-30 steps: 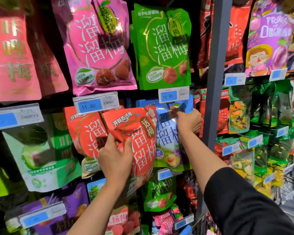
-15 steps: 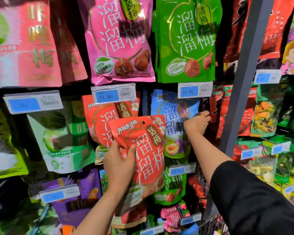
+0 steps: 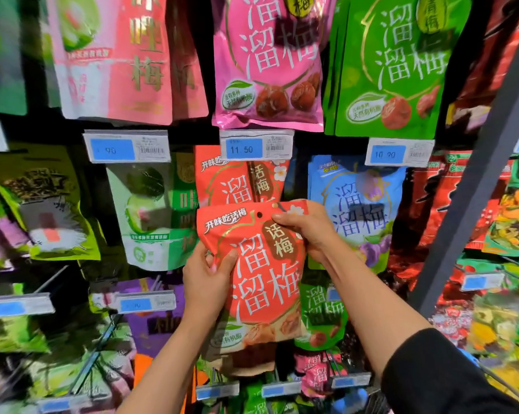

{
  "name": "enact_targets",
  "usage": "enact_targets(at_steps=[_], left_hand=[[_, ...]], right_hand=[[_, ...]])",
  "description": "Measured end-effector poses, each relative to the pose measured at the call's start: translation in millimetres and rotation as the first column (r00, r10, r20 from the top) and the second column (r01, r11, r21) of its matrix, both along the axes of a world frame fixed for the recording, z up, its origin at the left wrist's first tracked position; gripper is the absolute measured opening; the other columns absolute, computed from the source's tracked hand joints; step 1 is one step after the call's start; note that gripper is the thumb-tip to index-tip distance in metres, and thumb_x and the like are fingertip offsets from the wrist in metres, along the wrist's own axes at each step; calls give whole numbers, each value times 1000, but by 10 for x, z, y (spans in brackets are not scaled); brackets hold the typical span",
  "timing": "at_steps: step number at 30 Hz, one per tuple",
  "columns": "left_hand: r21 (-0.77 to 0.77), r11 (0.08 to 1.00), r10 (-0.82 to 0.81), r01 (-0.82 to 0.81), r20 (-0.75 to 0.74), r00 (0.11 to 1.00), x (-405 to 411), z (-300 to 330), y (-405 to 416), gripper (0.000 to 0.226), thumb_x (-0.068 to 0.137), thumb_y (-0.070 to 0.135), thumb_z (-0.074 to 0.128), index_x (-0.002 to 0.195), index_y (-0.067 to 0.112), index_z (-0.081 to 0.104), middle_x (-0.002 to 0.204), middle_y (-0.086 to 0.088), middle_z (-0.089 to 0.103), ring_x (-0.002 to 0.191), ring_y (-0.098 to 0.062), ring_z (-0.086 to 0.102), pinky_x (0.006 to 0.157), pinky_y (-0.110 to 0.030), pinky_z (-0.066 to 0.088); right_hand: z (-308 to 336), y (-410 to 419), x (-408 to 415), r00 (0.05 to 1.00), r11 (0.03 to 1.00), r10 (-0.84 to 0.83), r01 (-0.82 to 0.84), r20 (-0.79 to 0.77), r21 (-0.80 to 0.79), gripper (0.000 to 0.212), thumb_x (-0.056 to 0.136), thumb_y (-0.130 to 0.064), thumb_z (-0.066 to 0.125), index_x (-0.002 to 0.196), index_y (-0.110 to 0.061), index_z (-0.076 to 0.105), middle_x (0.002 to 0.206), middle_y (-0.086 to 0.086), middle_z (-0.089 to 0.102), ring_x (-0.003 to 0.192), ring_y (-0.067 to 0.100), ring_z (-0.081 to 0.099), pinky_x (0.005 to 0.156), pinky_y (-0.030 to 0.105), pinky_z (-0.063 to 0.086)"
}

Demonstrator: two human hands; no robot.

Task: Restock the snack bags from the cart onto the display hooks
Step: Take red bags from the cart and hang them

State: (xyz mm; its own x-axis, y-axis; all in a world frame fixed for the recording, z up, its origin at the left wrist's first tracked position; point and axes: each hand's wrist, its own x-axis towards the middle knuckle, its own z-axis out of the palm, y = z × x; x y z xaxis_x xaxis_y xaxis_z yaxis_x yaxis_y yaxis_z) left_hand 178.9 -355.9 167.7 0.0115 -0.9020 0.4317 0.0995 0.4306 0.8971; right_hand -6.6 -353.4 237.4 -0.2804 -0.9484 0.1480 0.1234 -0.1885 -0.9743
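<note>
- The left hand point(image 3: 206, 282) holds a red bag point(image 3: 262, 264) by its left edge. Its grip is pinching the bag, thumb on the front and fingers behind.
- The right hand point(image 3: 307, 230) holds the top right corner of the same bag. Its grip is pinching that corner too, thumb on the front near the small round hole in the bag's top.
- The red bag is in the air in front of the rack, in the middle of the view. It tilts a little, with its top right corner higher.
- Just behind and above it hangs another red bag of the same kind point(image 3: 237, 180). The held bag covers the lower part of that one.
- A price tag point(image 3: 256, 144) that reads 11.50 sits right above the hanging red bag.
- Over that tag hangs a pink bag point(image 3: 270, 61). To its right hangs a green bag point(image 3: 392, 64).
- A blue bag point(image 3: 357, 204) hangs just to the right of the right hand, under a tag point(image 3: 398, 152) that reads 10.90.
- A gray post point(image 3: 473, 189) slants up the right side of the rack.
- The right arm wears a black sleeve point(image 3: 449, 375). The left arm is bare.
- The far left and the bottom of the rack are too blurry to tell much.
</note>
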Motion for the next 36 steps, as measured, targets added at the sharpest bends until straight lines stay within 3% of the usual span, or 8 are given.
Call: enact_targets(at_steps=[3, 5, 9, 11, 14, 19, 28, 36], left_hand=[[28, 999, 42, -42, -10, 999, 66, 43, -67, 51, 70, 40, 78, 109, 20, 51, 101, 0, 71, 94, -16, 69, 88, -48, 54], [-30, 991, 128, -128, 20, 992, 88, 133, -68, 71, 68, 46, 74, 126, 22, 41, 121, 1, 62, 108, -7, 62, 97, -40, 50], [-434, 864, 318, -255, 78, 945, 121, 482, -97, 75, 83, 16, 70, 146, 14, 31, 151, -4, 34, 138, -7, 32, 109, -14, 30], [-635, 732, 435, -246, 157, 887, 118, 693, -154, 69, 86, 8, 64, 147, 7, 32, 156, -10, 26, 144, -19, 24, 117, -24, 19], [-749, 649, 465, -134, 251, 849, 62, 930, -270, 64, 87, 3, 58, 147, 7, 35, 158, -14, 19, 148, -28, 13, 121, -35, 10], [-753, 658, 474, -12, 401, 784, 55, 978, -419, 65, 87, 4, 49, 149, 12, 32, 159, -4, 17, 148, -27, 4, 118, -56, 8], [-740, 670, 399, 52, 419, 816, 178, 1000, -491, 69, 84, 5, 42, 150, 19, 26, 157, 8, 16, 148, -13, -2, 117, -45, -4], [-740, 670, 392, 55, 416, 820, 148, 977, -507, 76, 80, -4, 43, 151, 17, 25, 159, 4, 16, 149, -15, -1, 119, -49, -3]], right_hand=[[98, -27, 94, 999, 995, -39, 38, -10, -89, 21, 71, 9, 74, 84, -4, 64, 75, 13, 72, 66, 25, 70, 62, 35, 58], [176, -40, 143, 997, 983, -67, 71, 28, -170, 22, 71, 11, 73, 79, -7, 62, 68, 8, 71, 61, 22, 69, 60, 33, 57], [352, -82, 217, 992, 956, -76, 101, 100, -275, 24, 72, 13, 70, 74, -8, 60, 60, 1, 68, 55, 15, 65, 56, 26, 54], [440, -109, 257, 990, 944, -60, 99, 131, -316, 26, 73, 16, 68, 71, -8, 58, 56, -2, 66, 50, 11, 62, 54, 23, 53], [534, -146, 285, 982, 927, -40, 107, 187, -359, 25, 72, 17, 68, 73, -6, 59, 59, 1, 68, 52, 12, 64, 55, 24, 54], [540, -218, 282, 976, 913, -146, 196, 161, -358, 28, 70, 20, 65, 75, -7, 62, 58, -4, 68, 52, 8, 62, 55, 22, 53], [601, -216, 216, 965, 871, -261, 238, 5, -431, 32, 70, 20, 68, 70, -11, 61, 55, -11, 66, 51, 0, 60, 54, 17, 50], [604, -381, 198, 940, 874, -330, 267, -92, -407, 27, 66, 10, 79, 80, -12, 71, 84, 7, 73, 79, 20, 69, 76, 38, 57]])
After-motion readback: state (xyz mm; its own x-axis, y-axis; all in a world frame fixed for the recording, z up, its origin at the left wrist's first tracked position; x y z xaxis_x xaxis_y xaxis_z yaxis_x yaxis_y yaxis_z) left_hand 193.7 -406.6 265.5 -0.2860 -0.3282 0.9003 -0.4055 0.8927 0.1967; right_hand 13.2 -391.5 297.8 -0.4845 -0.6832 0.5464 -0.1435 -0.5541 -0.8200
